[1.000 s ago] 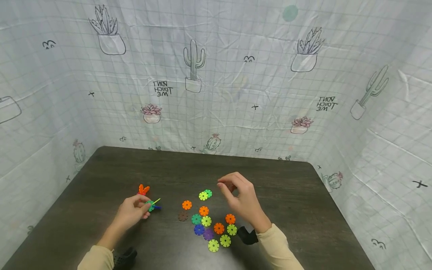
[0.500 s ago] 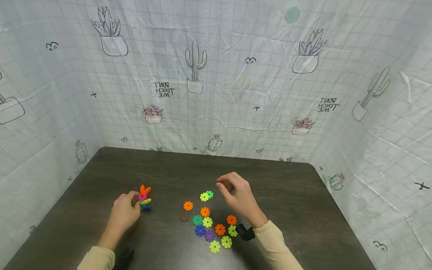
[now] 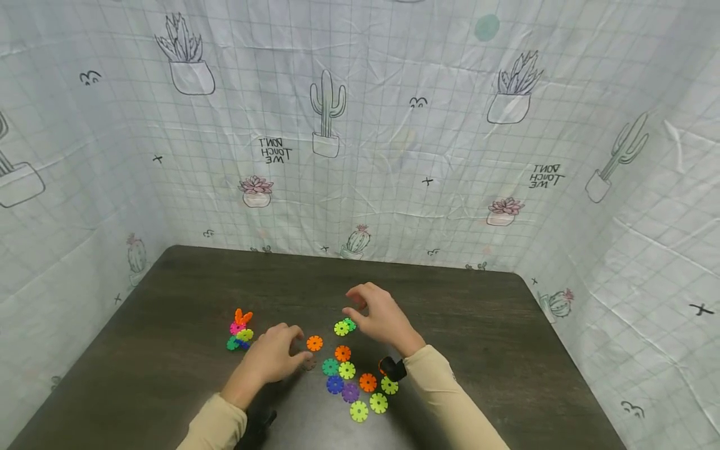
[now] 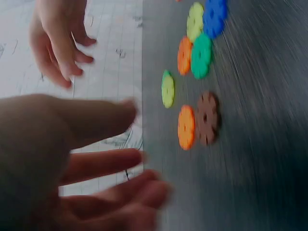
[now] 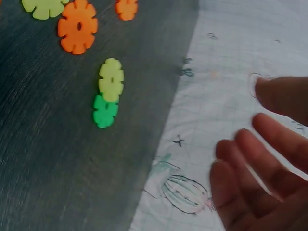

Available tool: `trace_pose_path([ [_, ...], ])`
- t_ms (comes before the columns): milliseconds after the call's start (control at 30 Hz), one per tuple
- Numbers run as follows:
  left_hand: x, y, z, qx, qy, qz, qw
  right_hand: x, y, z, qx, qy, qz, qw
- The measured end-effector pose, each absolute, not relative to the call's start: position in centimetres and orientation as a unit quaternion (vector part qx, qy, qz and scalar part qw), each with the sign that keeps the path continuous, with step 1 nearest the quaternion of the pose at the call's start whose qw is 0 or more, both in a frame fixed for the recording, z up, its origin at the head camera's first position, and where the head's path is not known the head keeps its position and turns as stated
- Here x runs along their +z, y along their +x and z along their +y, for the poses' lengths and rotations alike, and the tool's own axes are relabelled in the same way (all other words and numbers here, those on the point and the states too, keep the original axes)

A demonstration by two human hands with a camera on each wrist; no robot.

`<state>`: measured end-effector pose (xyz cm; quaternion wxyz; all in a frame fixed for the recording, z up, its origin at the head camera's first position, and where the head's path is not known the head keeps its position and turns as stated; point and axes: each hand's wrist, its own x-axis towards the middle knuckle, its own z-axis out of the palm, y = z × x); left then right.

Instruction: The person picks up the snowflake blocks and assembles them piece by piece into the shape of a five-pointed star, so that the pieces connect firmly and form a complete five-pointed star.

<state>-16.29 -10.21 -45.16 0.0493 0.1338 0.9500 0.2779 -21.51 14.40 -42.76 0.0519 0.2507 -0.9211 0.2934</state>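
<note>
My left hand (image 3: 274, 354) hovers, fingers apart and holding nothing, near an orange notched disc (image 3: 314, 343) and a brown disc (image 4: 207, 118). My right hand (image 3: 379, 314), also holding nothing, hangs with loosely bent fingers over the back of the scattered discs. Below its fingertips a yellow-green disc (image 5: 111, 79) overlaps a green disc (image 5: 105, 111). Left of my left hand, a small assembly of joined discs (image 3: 239, 328) in orange, pink, yellow, green and blue stands on the table.
More flat notched discs lie mid-table: a teal one (image 3: 330, 367), a blue one (image 3: 334, 384), a purple one (image 3: 350, 393), and several orange and yellow-green ones (image 3: 359, 411). The dark table (image 3: 450, 300) meets a patterned cloth (image 3: 382, 206) at the back and sides.
My left hand let go of the disc assembly, which now stands on the table, and moved right toward the loose discs. My right hand shifted left, closer to the overlapping pair.
</note>
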Motion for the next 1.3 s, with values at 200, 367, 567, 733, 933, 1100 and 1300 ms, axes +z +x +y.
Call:
trace_pose_path([
  [200,-45.6,-16.7,-8.2,0.225,0.143,0.958,0.107,-44.3,-22.6,13.2,0.243,0.242,-0.939,-0.031],
  [367,-46.2,-16.6,-7.4,0.211,0.147,0.962,0.092,-45.5,-23.1,12.3,0.180,0.231,-0.955,-0.046],
  [567,-46.9,-16.6,-7.0,0.229,0.146,0.959,0.080,-46.3,-23.2,11.7,0.128,0.216,-0.967,-0.047],
  [733,-47.1,-16.9,-6.8,0.207,0.128,0.967,0.080,-46.9,-23.4,11.6,0.115,0.202,-0.971,-0.051],
  [933,-47.3,-17.0,-6.7,0.185,0.120,0.973,0.067,-47.2,-23.6,11.9,0.115,0.189,-0.974,-0.052],
  [1100,-47.4,-17.0,-7.0,0.219,0.133,0.962,0.094,-47.1,-23.5,12.7,0.141,0.198,-0.969,-0.041],
  [1300,-46.1,-17.4,-7.7,0.306,0.158,0.937,0.056,-46.5,-22.8,14.1,0.229,0.242,-0.943,0.020],
])
